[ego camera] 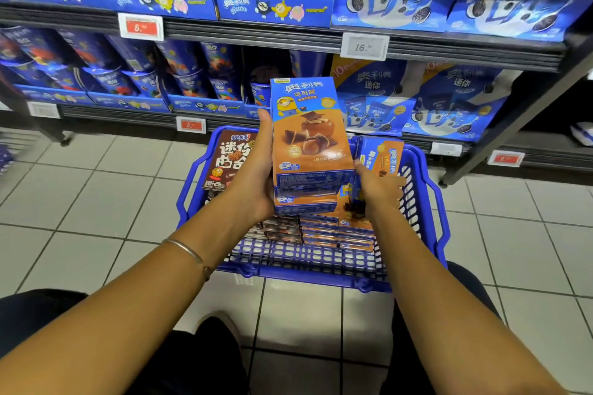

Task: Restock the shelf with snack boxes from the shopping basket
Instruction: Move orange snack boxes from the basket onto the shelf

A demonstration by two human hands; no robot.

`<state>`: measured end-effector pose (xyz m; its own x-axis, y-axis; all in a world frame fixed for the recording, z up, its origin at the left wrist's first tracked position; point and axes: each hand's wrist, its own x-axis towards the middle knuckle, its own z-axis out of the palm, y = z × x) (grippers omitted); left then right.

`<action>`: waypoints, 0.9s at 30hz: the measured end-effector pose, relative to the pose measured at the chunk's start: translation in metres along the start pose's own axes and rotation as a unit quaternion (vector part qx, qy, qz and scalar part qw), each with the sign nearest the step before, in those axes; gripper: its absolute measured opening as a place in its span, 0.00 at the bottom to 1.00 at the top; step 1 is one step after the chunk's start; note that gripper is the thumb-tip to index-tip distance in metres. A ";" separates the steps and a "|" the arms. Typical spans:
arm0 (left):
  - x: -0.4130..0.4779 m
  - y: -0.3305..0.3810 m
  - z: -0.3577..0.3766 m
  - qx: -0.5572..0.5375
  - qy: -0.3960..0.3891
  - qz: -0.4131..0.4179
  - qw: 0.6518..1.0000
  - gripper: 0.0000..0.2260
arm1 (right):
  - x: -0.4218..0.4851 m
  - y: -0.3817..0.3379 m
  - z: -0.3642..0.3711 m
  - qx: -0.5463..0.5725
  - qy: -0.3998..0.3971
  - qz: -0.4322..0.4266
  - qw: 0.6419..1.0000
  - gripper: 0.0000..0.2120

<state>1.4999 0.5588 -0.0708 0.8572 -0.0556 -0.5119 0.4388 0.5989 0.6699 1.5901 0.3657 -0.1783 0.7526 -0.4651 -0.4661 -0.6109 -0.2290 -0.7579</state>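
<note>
Gripping w/ left hand point(256, 170) a stack of orange snack boxes point(308, 128), upright above middle of shopping basket point(308, 279); pinching w/ right hand point(378, 189) another orange box point(383, 155) by basket's right rim. Risk: one-handed stack sliding apart, lower boxes dropping if tilted twd shelf point(256, 34).

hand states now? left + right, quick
Left hand: holds orange box stack.
Right hand: grips upright orange box.
</note>
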 end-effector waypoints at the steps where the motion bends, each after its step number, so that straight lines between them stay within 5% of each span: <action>1: -0.001 0.000 0.000 0.002 0.000 0.004 1.000 0.35 | 0.001 0.004 0.002 -0.050 -0.001 -0.025 0.998 0.56; 5: -0.001 0.002 0.000 -0.001 0.000 0.007 1.000 0.35 | -0.001 0.021 0.000 -0.152 0.032 -0.124 0.980 0.60; 10: 0.001 0.003 0.000 0.003 0.006 0.001 1.000 0.35 | -0.021 0.005 -0.004 0.174 0.020 -0.145 0.974 0.45; 16: 0.001 -0.001 0.000 0.023 -0.001 -0.006 1.000 0.34 | -0.065 -0.058 -0.032 0.406 -0.109 -0.182 0.889 0.39; 27: -0.001 0.002 -0.016 -0.017 0.030 -0.009 0.999 0.38 | -0.142 -0.118 -0.048 0.427 -0.230 -0.275 0.830 0.10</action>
<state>1.4954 0.5728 -0.0775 0.8316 -0.0192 -0.5550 0.4435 0.6245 0.6429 1.5433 0.4182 -0.0008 0.9943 -0.0701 0.0807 0.1046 0.4828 -0.8695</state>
